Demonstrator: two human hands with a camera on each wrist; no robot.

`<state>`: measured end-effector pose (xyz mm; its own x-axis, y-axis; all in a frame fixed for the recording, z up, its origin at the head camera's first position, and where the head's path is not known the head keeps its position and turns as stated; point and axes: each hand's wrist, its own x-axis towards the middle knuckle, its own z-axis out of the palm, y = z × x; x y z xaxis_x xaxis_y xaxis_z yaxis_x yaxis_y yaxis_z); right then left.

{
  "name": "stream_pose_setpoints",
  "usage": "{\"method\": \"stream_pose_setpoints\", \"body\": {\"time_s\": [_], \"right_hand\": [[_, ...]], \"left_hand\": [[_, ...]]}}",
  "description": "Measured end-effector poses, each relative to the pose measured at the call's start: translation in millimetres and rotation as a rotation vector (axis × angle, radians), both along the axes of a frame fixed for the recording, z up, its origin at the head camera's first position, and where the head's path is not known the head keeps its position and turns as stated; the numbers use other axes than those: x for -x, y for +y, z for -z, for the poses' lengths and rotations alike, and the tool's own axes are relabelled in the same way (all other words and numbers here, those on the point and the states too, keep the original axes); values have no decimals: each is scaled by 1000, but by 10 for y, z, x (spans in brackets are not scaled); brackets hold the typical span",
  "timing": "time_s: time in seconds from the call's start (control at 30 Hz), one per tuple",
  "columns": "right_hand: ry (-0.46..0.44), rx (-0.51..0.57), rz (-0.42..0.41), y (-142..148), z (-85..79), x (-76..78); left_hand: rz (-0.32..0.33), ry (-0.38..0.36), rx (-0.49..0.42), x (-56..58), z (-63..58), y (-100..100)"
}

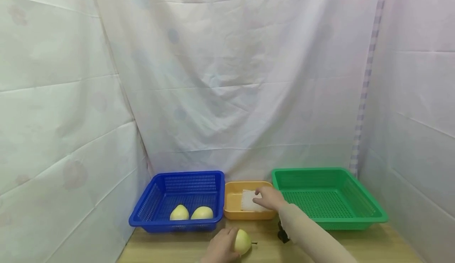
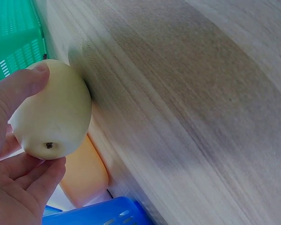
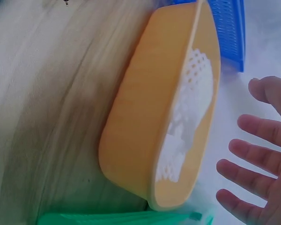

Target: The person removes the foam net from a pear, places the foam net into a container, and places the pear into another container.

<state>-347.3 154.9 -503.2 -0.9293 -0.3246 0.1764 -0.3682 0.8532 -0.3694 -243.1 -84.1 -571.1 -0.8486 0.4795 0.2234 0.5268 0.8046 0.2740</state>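
Observation:
A pale yellow-green pear (image 1: 243, 242) is gripped by my left hand (image 1: 223, 246) low over the front of the wooden table. In the left wrist view the thumb lies on one side of the pear (image 2: 61, 110) and the fingertips on the other; its stem points away. My right hand (image 1: 269, 198) hovers above the orange tray (image 1: 232, 202), holding nothing, its fingers spread in the right wrist view. White foam netting (image 1: 248, 200) lies inside that tray. Whether the fingers touch the netting in the head view is hard to tell; the right wrist view shows them apart from it.
Left of the tray is a blue basket (image 1: 177, 226) holding two pears (image 1: 202, 213). A green basket (image 1: 330, 195) stands at the right. White curtains (image 1: 227, 97) hang behind and along both sides. A small black object (image 1: 282, 234) shows beneath the right wrist.

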Motion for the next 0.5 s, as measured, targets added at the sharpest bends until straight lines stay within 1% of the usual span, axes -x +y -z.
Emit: {"method": "stream_pose_setpoints", "body": {"time_s": [0.37, 0.5], "right_hand": [[80, 5, 33, 214, -117, -130], [97, 4, 66, 312, -131, -200]], "left_hand": [[5, -15, -14, -35, -66, -7], [7, -25, -18, -48, -83, -9]]}}
